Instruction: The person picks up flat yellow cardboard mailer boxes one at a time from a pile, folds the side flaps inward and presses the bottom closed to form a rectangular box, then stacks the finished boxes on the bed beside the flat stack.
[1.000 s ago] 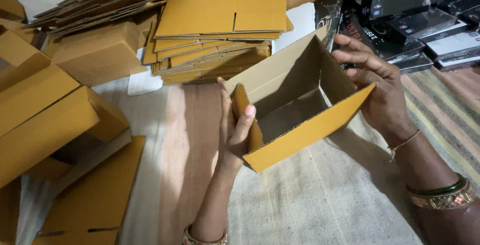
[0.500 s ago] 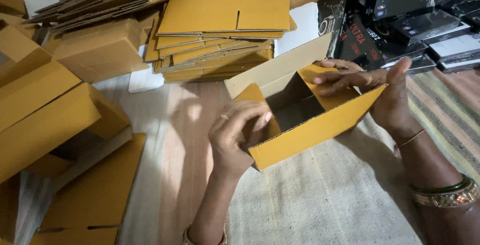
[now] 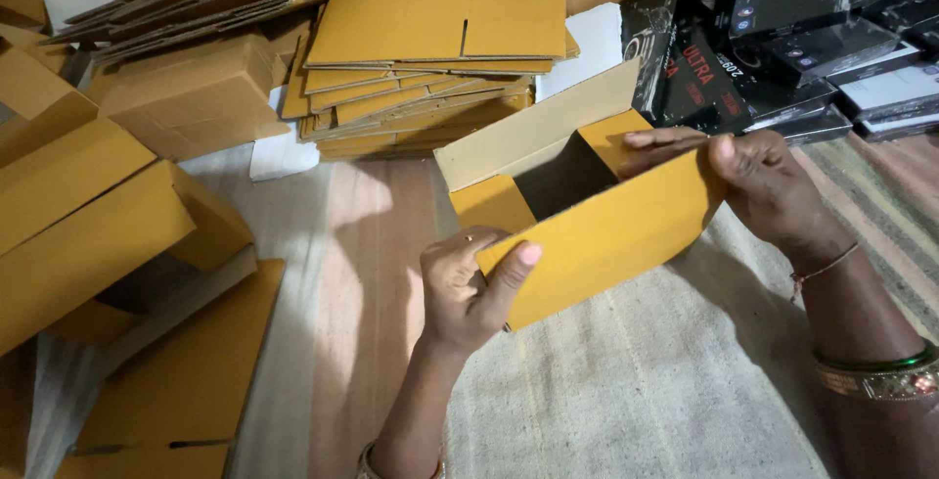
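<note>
Our left hand [image 3: 469, 288] is closed on the near lower corner of a yellow-brown cardboard box [image 3: 597, 234], thumb laid flat on the outer face and fingers curled behind the edge. Our right hand [image 3: 753, 181] grips the box's far upper corner, thumb on the outside, fingers stretched along the top edge and over one yellow flap. We note the box is held in the air above a pale woven mat [image 3: 636, 391], tilted, its open side turned away from us; a dark hollow shows inside, and a paler flap stands up on the far side. Just beyond it lies a stack of flat cardboard sheets [image 3: 430, 39]. Assembled cardboard boxes [image 3: 108, 205] crowd our left, with more flat pieces beneath them. Black printed cartons [image 3: 782, 29] are piled at the upper right. A green bangle [image 3: 880, 362] sits on our right wrist.
</note>
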Motion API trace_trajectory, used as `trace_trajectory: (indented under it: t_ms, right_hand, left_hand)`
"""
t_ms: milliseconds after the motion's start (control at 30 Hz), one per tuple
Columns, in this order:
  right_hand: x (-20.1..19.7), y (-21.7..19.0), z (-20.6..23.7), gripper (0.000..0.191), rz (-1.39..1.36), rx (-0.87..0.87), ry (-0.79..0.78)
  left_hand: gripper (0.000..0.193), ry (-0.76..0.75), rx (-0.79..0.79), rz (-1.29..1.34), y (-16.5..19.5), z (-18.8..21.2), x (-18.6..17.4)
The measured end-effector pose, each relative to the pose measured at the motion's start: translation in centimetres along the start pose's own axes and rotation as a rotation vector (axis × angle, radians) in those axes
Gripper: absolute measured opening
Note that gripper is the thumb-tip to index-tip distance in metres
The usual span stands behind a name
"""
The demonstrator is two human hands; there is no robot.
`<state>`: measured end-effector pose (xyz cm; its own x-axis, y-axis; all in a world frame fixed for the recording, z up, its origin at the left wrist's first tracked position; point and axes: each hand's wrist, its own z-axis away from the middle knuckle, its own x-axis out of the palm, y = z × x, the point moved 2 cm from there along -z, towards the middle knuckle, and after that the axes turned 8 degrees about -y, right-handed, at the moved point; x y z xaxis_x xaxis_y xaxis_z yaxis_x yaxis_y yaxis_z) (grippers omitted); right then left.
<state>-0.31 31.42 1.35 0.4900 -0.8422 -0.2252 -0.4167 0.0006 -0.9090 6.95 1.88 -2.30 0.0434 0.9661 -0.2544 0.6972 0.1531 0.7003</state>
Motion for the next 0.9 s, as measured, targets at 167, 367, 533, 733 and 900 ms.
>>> trace_trajectory:
  t_ms: [167, 367, 533, 733, 900]
  right_hand:
    - [0.2, -0.2, -0.2, 0.051, -0.056, 0.072, 0.051]
    - [0.4, -0.1, -0.7, 0.045, -0.079, 0.201, 0.163]
    - [0.6, 0.2, -0.6, 0.031, -0.018, 0.255, 0.259]
    - [1.1, -0.6, -1.4, 0.060, 0.254, 0.013, 0.152]
    - [0.4, -1.5, -3.1, 0.100, 0.206, 0.113, 0.087]
  left_hand:
    - [0.048, 0.004, -0.245, 0.084, -2.0, 0.5, -0.4]
    - [0.034, 0.056, -0.036, -0.030, -0.3, -0.4, -0.4]
    - [0.021, 0.173, 0.036, -0.091, 0.7, -1.9, -0.6]
    - [0.034, 0.242, 0.142, -0.410, 1.8, -2.3, -1.3]
    - [0.050, 0.148, -0.129, -0.112, 0.3, -2.3, -1.0]
